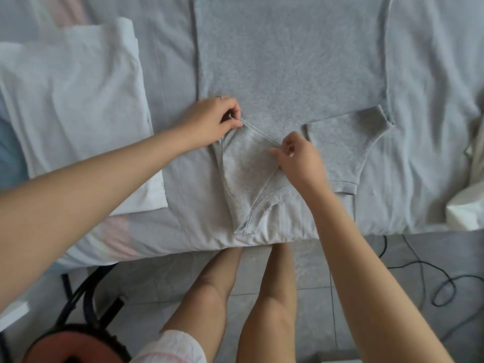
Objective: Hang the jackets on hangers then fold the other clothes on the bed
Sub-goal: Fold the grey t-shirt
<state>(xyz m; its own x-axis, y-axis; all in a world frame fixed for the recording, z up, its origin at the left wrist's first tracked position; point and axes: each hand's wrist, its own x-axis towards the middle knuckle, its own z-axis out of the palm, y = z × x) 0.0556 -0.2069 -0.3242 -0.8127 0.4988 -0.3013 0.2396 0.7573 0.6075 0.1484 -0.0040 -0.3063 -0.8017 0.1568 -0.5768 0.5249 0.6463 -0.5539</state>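
A grey T-shirt (290, 61) lies flat on the bed (429, 127), its neckline toward the near edge. The right sleeve (345, 150) is spread out flat. The left sleeve (246, 163) is folded over onto the body. My left hand (212, 119) pinches the hem of that folded sleeve at its left end. My right hand (298, 155) pinches the same hem at its right end. The hem is stretched taut between both hands.
A folded white garment (70, 100) lies on the bed to the left. A white object (466, 205) rests at the bed's right edge. Black cables (442, 284) trail on the tiled floor at right; a dark chair frame (86, 292) stands at lower left.
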